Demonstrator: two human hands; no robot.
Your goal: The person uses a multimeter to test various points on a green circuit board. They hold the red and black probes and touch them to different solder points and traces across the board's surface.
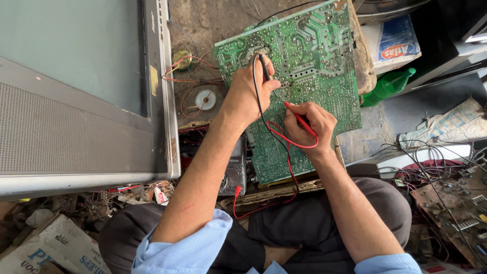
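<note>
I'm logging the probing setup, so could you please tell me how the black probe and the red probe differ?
The black probe sits in the left hand, higher on the green circuit board; the red probe sits in the right hand, lower down. The two differ in colour. Both tips point at the board and trail leads.

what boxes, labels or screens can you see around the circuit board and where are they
Television screen: left of the board, big grey-green glass in a silver frame.
Yellow sticker: on that frame's right edge, small upright rectangle.
Cardboard box: upper right, white with a blue panel and a red and white logo.
Torn carton: lower left corner, pale cardboard with blue lettering.
Multimeter: under the left forearm, dark, with a small label.
</note>
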